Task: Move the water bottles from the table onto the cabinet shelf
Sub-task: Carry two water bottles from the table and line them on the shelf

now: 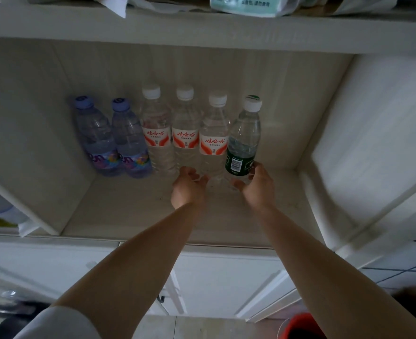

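Note:
Several water bottles stand in a row at the back of the cabinet shelf (pixel 133 211). Two have purple caps and labels (pixel 97 135), (pixel 131 138). Three clear ones carry red and white labels (pixel 156 133), (pixel 185 133), (pixel 213 138). At the right end is a green-labelled bottle (pixel 244 140) with a white cap. My right hand (pixel 257 185) curls around the base of the green-labelled bottle, fingers touching it. My left hand (pixel 188 187) is open at the feet of the red-labelled bottles, fingers spread, holding nothing.
An upper shelf board (pixel 202 28) overhangs, with packets (pixel 243 4) on it. The cabinet's right side wall (pixel 329 123) is close to the green-labelled bottle. White cabinet doors (pixel 226 285) are below. A red bucket (pixel 302 326) sits on the floor at lower right.

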